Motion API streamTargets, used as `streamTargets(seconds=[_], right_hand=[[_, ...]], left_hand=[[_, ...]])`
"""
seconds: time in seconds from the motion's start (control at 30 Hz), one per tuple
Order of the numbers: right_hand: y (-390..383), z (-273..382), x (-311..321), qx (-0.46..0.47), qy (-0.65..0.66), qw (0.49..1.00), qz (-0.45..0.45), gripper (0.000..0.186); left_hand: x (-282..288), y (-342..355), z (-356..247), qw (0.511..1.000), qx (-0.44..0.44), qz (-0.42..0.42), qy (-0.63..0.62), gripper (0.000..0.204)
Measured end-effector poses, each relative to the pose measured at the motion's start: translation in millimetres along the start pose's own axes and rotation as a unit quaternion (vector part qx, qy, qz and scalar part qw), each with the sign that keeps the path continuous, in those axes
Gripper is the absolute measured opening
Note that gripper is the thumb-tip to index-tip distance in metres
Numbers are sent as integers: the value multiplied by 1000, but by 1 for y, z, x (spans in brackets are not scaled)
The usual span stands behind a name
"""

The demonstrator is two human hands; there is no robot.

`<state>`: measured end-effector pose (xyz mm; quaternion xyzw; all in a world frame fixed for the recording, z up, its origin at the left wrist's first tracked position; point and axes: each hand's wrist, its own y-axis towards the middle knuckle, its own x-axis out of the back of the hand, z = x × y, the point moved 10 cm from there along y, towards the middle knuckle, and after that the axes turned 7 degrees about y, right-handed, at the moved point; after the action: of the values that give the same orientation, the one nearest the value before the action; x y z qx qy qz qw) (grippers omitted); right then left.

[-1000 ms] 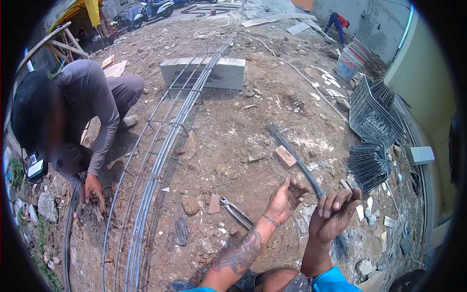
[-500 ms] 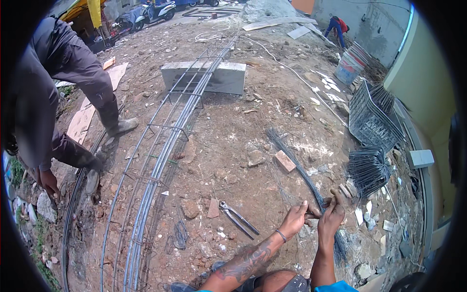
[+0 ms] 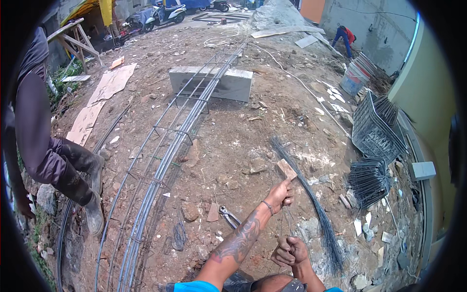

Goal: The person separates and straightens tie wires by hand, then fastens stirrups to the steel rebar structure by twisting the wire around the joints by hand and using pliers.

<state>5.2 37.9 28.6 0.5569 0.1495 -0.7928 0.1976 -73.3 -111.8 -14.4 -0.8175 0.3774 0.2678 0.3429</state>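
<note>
My left hand [image 3: 280, 195] reaches forward, closed, its thumb and fingertips at the near end of a reddish brick [image 3: 286, 169], which looks tilted. Nearer to me, my right hand [image 3: 290, 251] is a closed fist with a few fine tie wires [image 3: 287, 214] running up from it toward my left hand; their ends are hidden. Just right of both hands a long bundle of dark tie wire [image 3: 318, 209] lies along the dirt. Steel pincers [image 3: 228, 215] lie left of my left forearm, which partly covers their handles.
A long rebar cage [image 3: 165, 168] rests on a concrete block [image 3: 233, 85] to the left. Beyond it stands a co-worker in dark trousers and boots [image 3: 95, 214]. Bent stirrups [image 3: 369, 182], a black crate [image 3: 374, 129] and a bucket [image 3: 355, 75] are at right; another person [image 3: 344, 39] bends far off.
My hands have left the wire bundle and parted; the left went forward to the brick, the right back toward me. The brick has turned slightly. The co-worker at left has straightened up and shifted left.
</note>
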Motion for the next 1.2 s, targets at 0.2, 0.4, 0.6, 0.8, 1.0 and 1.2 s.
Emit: streamTargets(seconds=[0.2,0.4,0.6,0.8,1.0,1.2], right_hand=[[17,118,-61,329,35,943,26,20],[-22,186,-35,601,-275,722,-205,20],[-38,154,17,325,-576,591,-462,28],[-6,19,72,3,-374,877,-301,56],[52,-26,-11,-13,2,1000,-7,36],[65,93,-10,304,11,950,-75,23]], left_hand=[[14,-20,27,966,-43,-2,-256,45],[-16,-41,62,943,-137,17,-302,46],[-14,-67,32,962,-261,-69,45,46],[0,-67,-5,978,-83,-9,190,40],[61,-69,16,995,43,55,-66,35],[45,-87,43,939,-178,1,-295,37]])
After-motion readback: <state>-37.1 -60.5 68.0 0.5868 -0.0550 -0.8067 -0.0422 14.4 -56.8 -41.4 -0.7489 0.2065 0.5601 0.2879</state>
